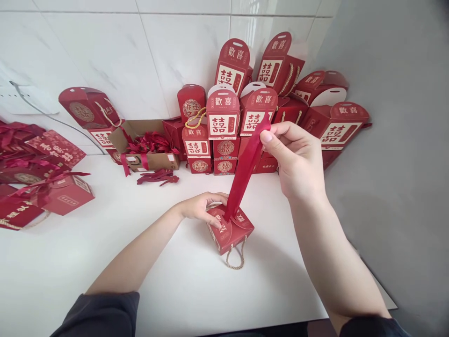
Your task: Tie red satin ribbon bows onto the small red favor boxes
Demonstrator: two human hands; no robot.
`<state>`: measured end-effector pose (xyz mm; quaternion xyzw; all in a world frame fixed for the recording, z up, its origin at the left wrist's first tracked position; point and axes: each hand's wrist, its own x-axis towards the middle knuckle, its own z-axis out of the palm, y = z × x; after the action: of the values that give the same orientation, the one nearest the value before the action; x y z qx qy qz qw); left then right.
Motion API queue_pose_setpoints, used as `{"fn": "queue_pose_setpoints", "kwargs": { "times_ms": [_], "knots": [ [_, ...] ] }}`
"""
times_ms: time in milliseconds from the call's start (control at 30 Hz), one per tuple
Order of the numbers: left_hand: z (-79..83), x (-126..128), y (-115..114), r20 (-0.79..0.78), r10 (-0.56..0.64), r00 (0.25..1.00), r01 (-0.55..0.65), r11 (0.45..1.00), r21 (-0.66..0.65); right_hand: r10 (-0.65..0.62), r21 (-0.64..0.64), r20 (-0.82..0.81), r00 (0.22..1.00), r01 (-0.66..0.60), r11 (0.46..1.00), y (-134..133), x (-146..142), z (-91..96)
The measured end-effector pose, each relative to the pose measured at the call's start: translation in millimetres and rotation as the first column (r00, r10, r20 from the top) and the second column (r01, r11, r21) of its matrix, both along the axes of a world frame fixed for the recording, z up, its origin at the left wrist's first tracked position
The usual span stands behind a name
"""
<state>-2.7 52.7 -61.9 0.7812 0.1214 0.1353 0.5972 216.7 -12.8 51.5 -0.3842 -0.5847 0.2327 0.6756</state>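
Note:
A small red gift box point(236, 233) with printed gold characters lies on the white table, its flaps folded together on top. A loop of twisted cord handle point(235, 262) hangs from its near side. My left hand point(201, 206) grips the box from its left and far side, thumb on the top. From the slot in the flaps a dark red ribbon point(245, 173) rises, stretched up to the right. Its upper ends are pinched between thumb and fingers of my right hand point(298, 159), raised well above the box.
Red boxes with open tops point(223, 112) stand stacked along the tiled wall. Left of them, a cardboard box point(150, 164) holds red ribbons, with a ribbon bundle point(159, 177) in front. Ribbon-tied boxes point(70, 194) crowd the far left. A grey surface point(396, 187) rises at the right.

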Motion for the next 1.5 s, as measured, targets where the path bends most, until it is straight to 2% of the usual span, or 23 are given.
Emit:
{"fn": "queue_pose_setpoints", "kwargs": {
  "times_ms": [267,500,633,800,1000,1200,1367,1500],
  "knots": [
    [3.4,8,-15,-0.011,0.03,1.0,-0.031,0.979,-0.201,0.079,0.073,0.048,0.996,-0.083,0.994,-6,-7,0.7],
    [-19.0,19,-15,0.092,0.033,0.995,-0.004,0.953,-0.303,0.074,0.092,0.085,0.994,-0.081,0.992,-19,-12,7.1],
    [-26.2,23,-14,0.111,0.109,0.988,-0.078,0.964,-0.254,0.075,0.081,0.057,0.996,-0.079,0.994,-22,-11,8.3],
    [-21.4,25,-14,0.103,0.118,0.988,-0.11,0.991,-0.08,0.06,0.1,0.016,0.998,-0.061,0.993,-22,-12,2.0],
    [-10.4,25,-21,0.111,0.082,0.99,-0.069,0.991,-0.112,0.038,0.143,-0.007,0.999,-0.036,0.989,-26,-15,-1.7],
    [-12.0,26,-20,0.13,0.042,0.991,-0.023,0.99,-0.139,0.037,0.136,0.004,0.999,-0.037,0.99,-30,-19,1.1],
    [-10.5,27,-14,0.1,-0.016,0.995,0.011,0.999,0.048,0.028,0.129,-0.04,0.999,-0.023,0.991,-28,-17,-0.3],
    [-11.6,27,-13,0.089,0.001,0.996,-0.002,1.0,0.015,0.021,0.101,-0.035,0.999,-0.017,0.995,-27,-13,0.4]
  ]
}}
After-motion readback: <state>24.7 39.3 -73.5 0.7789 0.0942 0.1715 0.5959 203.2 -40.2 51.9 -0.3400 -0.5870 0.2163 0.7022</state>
